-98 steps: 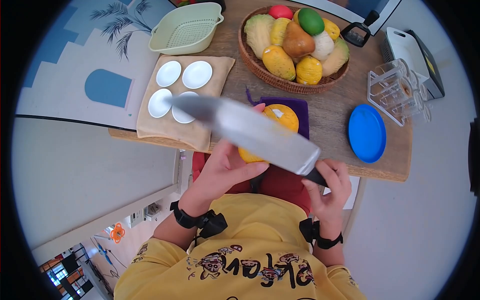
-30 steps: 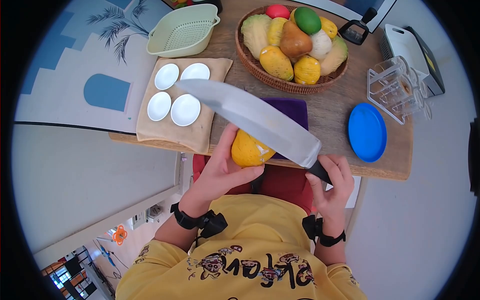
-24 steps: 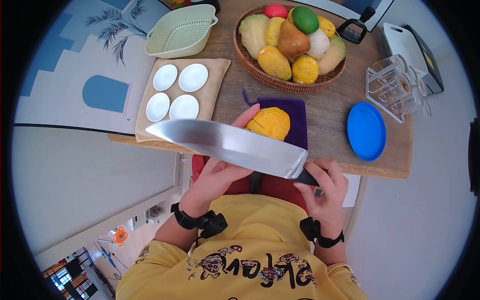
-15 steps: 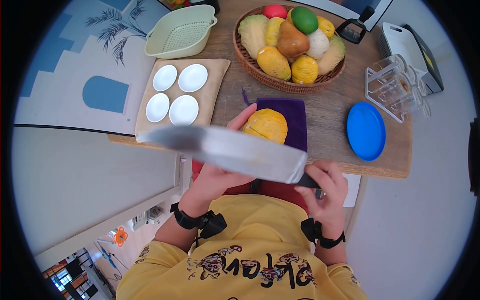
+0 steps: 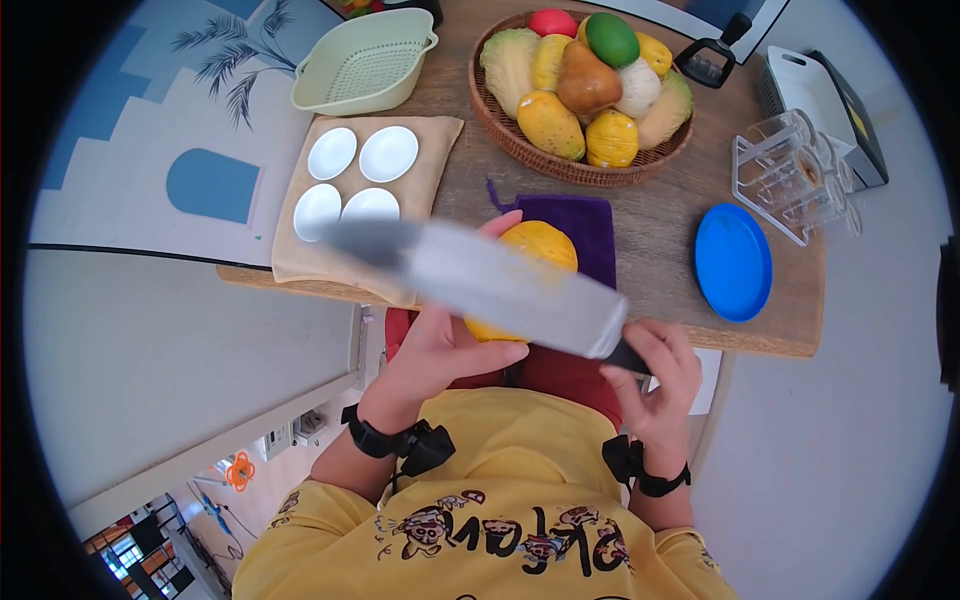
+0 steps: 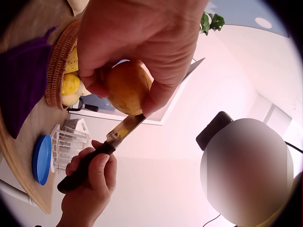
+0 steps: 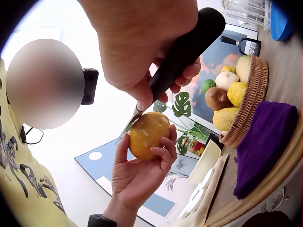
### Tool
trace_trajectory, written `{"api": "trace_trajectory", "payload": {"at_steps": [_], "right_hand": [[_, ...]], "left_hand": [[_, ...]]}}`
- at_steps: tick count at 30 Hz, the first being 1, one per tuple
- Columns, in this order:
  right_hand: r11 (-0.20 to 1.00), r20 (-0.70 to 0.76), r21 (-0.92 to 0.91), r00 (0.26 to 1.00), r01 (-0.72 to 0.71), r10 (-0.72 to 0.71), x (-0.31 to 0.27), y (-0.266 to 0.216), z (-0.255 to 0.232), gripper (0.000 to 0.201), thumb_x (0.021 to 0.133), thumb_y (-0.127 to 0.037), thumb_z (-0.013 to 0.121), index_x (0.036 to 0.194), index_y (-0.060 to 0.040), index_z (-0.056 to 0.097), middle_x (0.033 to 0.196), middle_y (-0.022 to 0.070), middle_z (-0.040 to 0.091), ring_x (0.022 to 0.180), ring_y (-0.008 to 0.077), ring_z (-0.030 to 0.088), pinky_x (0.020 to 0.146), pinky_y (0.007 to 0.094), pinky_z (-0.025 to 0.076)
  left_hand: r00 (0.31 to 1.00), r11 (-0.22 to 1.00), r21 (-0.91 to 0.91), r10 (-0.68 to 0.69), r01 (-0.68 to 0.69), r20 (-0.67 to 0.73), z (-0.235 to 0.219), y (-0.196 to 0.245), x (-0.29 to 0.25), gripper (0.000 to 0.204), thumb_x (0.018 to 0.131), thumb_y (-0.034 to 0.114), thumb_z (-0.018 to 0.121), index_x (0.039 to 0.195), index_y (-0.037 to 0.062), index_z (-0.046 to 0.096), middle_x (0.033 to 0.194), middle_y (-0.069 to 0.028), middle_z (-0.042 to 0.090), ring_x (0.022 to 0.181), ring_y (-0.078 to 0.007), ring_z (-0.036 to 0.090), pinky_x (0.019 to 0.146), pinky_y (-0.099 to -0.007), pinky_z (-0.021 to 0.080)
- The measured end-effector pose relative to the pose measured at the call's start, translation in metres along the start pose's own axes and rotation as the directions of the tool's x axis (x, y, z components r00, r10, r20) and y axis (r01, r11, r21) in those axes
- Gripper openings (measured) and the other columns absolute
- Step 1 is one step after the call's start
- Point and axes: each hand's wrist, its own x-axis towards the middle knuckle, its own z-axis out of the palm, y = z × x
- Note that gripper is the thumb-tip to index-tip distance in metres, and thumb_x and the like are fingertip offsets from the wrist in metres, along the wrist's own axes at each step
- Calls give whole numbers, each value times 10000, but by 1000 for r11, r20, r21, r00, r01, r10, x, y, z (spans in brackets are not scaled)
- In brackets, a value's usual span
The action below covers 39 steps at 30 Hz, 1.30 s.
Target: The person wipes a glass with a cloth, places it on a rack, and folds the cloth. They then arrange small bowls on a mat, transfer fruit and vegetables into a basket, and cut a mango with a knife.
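Note:
My left hand (image 5: 437,345) holds a round yellow fruit (image 5: 545,242), mango-like and faintly speckled, above the table's front edge. Fingers and thumb curl about its sides in the right wrist view, where the fruit (image 7: 147,137) shows most fully. With its fingers round the black handle, my right hand (image 5: 655,380) holds a large kitchen knife (image 5: 515,290). The broad blade points left across the fruit and covers its middle in the head view; its tip end is blurred. In the left wrist view the blade (image 6: 127,128) lies right beside the fruit (image 6: 128,88).
A purple cloth (image 5: 590,235) lies on the table behind the fruit. Farther back stands a wicker basket (image 5: 560,170) of fruit. White dishes (image 5: 388,154) sit on a tan mat (image 5: 425,190) at left, near a green colander (image 5: 365,65). At right are a blue plate (image 5: 733,262) and a glass rack (image 5: 765,200).
The knife blade has swung down, then back up and away over the fruit, its tip rising over the mat. The fruit has tilted in my left hand; both hands keep their grip.

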Motion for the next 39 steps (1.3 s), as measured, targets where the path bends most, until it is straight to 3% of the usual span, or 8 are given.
{"api": "trace_trajectory", "payload": {"at_steps": [7, 10, 13, 16, 21, 29, 35, 39], "right_hand": [[998, 72, -21, 996, 54, -52, 0, -1, -2, 344, 709, -172, 832, 993, -26, 703, 907, 112, 632, 713, 268, 638, 597, 333, 506], [999, 26, -40, 1000, -6, 7, -2, 1, 1, 357, 693, -175, 841, 990, -32, 705, 899, 108, 630, 718, 265, 638, 600, 333, 505], [995, -25, -49, 996, -82, 81, -2, 5, 1, 370, 686, -181, 845, 992, -30, 704, 893, 106, 631, 733, 263, 643, 608, 337, 509], [999, 58, -24, 998, 24, -22, 0, 0, -2, 370, 678, -175, 846, 992, -39, 707, 903, 108, 643, 733, 263, 644, 609, 341, 512], [997, 24, -77, 1000, 10, -9, -2, 2, 0, 376, 678, -173, 846, 1002, -42, 708, 906, 107, 644, 723, 259, 642, 609, 334, 512], [996, 74, -76, 997, 41, -35, 0, -1, -1, 360, 695, -170, 840, 996, -27, 706, 898, 104, 633, 706, 255, 637, 597, 330, 507], [997, -15, -71, 999, -41, 40, 1, 5, -1, 348, 703, -172, 835, 991, -27, 705, 894, 104, 632, 704, 256, 636, 596, 329, 507], [997, 113, -70, 994, 11, -3, -1, -4, -2, 349, 697, -171, 839, 988, -31, 706, 900, 106, 632, 712, 254, 642, 601, 334, 509]], "left_hand": [[976, 965, -145, -214, 217, 38, 4, 9, -1, 950, 816, -98, 702, 1586, 101, 183, 1571, -71, 286, 1402, -159, 374, 1112, -338, 397], [999, 1000, 6, -31, 31, 27, -2, -2, 0, 951, 832, -81, 686, 1596, 98, 149, 1655, -40, 127, 1432, -159, 324, 1143, -359, 359], [993, 972, -207, -117, 112, -11, 0, 0, -2, 870, 889, 2, 646, 1593, 61, 138, 1681, -43, 40, 1468, -171, 266, 1187, -380, 279], [998, 999, -3, 34, -34, -62, 3, -4, 3, 901, 873, 74, 703, 1588, 37, 155, 1601, -83, 260, 1391, -169, 376, 1146, -368, 335], [995, 999, 0, -47, 47, -89, 4, 1, 3, 924, 809, -25, 740, 1565, 36, 211, 1522, -84, 366, 1378, -178, 404, 1146, -363, 336], [997, 993, 93, 67, -70, 34, -6, -9, 5, 894, 816, -42, 729, 1554, 53, 233, 1541, -82, 319, 1373, -196, 418, 1146, -371, 344], [995, 985, -150, -94, 86, -45, 7, -3, 0, 903, 890, -75, 660, 1590, 108, 120, 1548, -97, 297, 1343, -203, 457, 946, -333, 536], [981, 882, 431, 149, -189, 126, -6, -9, 7, 938, 885, -81, 651, 1601, 104, 73, 1548, -105, 323, 1243, -183, 534, 916, -329, 546]]}}
